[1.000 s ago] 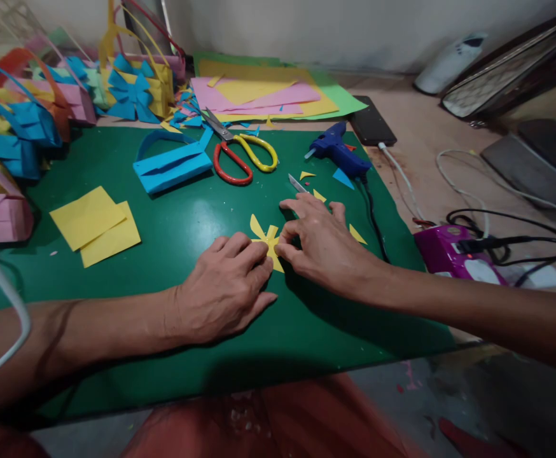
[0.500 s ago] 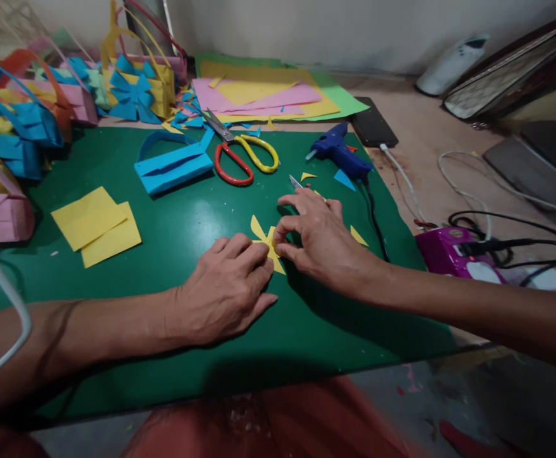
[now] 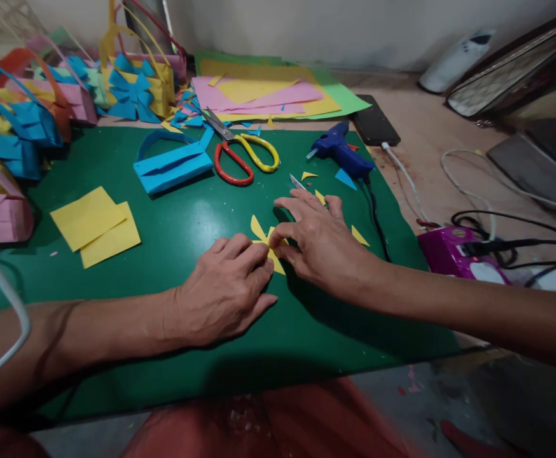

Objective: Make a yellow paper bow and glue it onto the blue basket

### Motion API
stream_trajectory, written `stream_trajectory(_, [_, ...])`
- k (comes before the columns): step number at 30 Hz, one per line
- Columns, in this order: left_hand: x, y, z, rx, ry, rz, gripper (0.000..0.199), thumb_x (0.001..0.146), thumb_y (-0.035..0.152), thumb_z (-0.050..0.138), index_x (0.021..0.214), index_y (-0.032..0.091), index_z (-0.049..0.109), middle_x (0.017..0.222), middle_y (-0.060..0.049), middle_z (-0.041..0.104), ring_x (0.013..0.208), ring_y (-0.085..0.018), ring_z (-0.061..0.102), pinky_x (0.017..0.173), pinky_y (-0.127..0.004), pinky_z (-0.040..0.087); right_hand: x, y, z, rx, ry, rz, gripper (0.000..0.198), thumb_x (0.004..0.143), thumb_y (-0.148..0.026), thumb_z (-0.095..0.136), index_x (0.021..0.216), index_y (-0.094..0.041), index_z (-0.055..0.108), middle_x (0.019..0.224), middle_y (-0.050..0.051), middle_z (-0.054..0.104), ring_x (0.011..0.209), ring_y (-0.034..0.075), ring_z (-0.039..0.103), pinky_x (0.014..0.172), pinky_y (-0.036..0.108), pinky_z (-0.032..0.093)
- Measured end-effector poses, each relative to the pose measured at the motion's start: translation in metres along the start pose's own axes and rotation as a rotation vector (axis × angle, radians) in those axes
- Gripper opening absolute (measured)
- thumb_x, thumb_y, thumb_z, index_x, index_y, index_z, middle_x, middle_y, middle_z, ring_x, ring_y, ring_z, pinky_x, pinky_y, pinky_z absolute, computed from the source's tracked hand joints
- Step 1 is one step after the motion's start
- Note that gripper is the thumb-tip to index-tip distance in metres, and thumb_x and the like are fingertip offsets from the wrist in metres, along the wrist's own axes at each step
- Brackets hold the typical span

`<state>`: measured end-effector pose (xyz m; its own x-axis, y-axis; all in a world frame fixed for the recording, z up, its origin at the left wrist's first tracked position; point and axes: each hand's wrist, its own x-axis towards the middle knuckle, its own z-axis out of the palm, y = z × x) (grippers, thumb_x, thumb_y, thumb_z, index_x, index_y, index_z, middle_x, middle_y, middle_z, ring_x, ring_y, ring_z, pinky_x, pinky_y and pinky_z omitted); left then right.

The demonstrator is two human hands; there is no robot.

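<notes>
A yellow paper flower with pointed petals lies flat on the green mat, its middle partly hidden by fingers. My left hand rests palm down with bent fingers pressed together, their tips holding the flower's left side against the mat. From the right, my right hand reaches in, thumb and index finger pinched at the flower's centre and the other fingers lifted. Just beyond those fingers a narrow pointed blade sticks out; its other end is hidden. Yellow paper offcuts lie around the right hand.
Scissors, a blue paper bag and a glue gun lie behind my hands. Yellow paper squares are at left. Finished paper bags, coloured sheets, a phone and a purple power box surround the mat.
My right hand has shifted slightly left, its pinched fingertips now over the flower's middle. My left hand has stayed in place.
</notes>
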<state>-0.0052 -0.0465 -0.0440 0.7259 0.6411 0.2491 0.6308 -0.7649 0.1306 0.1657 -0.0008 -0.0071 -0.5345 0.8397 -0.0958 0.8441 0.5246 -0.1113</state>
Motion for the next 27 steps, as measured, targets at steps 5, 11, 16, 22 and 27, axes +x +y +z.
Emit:
stream_trajectory(5, [0.0, 0.0, 0.0, -0.003, 0.0, 0.004, 0.037, 0.091, 0.039, 0.045, 0.109, 0.011, 0.06, 0.106, -0.012, 0.06, 0.089, -0.026, 0.046, 0.07, -0.039, 0.041, -0.001, 0.001, -0.002, -0.081, -0.039, -0.062, 0.026, 0.076, -0.004, 0.049, 0.08, -0.018, 0.071, 0.132, 0.015, 0.052, 0.133, 0.039, 0.031, 0.098, 0.063, 0.024])
stream_trajectory(11, [0.0, 0.0, -0.001, -0.009, -0.005, -0.004, 0.036, 0.091, 0.039, 0.046, 0.109, 0.011, 0.061, 0.107, -0.012, 0.06, 0.089, -0.027, 0.047, 0.069, -0.04, 0.041, 0.001, 0.008, -0.002, -0.078, -0.029, -0.127, 0.031, 0.066, 0.0, 0.049, 0.079, -0.019, 0.07, 0.127, 0.014, 0.054, 0.129, 0.038, 0.035, 0.094, 0.061, 0.03])
stream_trajectory(16, [0.0, 0.001, -0.001, -0.007, -0.009, -0.003, 0.036, 0.091, 0.039, 0.047, 0.108, 0.011, 0.061, 0.107, -0.011, 0.061, 0.09, -0.027, 0.048, 0.071, -0.04, 0.042, -0.004, 0.015, 0.002, -0.081, 0.0, -0.169, 0.034, 0.07, -0.001, 0.049, 0.087, -0.02, 0.071, 0.131, 0.015, 0.052, 0.131, 0.04, 0.034, 0.094, 0.062, 0.031])
stream_trajectory(22, [0.0, 0.001, -0.001, 0.01, 0.02, 0.012, 0.033, 0.091, 0.037, 0.047, 0.105, 0.011, 0.061, 0.105, -0.011, 0.062, 0.089, -0.026, 0.05, 0.069, -0.039, 0.041, -0.015, 0.028, 0.006, -0.084, 0.055, -0.29, 0.044, 0.069, 0.0, 0.05, 0.1, -0.024, 0.07, 0.136, 0.014, 0.047, 0.131, 0.042, 0.033, 0.093, 0.062, 0.033])
stream_trajectory(27, [0.001, 0.001, -0.001, 0.008, 0.037, 0.013, 0.032, 0.09, 0.036, 0.048, 0.103, 0.011, 0.062, 0.103, -0.011, 0.063, 0.089, -0.026, 0.05, 0.069, -0.038, 0.041, -0.018, 0.037, 0.009, -0.064, 0.091, -0.329, 0.052, 0.066, 0.003, 0.048, 0.101, -0.028, 0.069, 0.131, 0.01, 0.051, 0.128, 0.037, 0.038, 0.092, 0.06, 0.035])
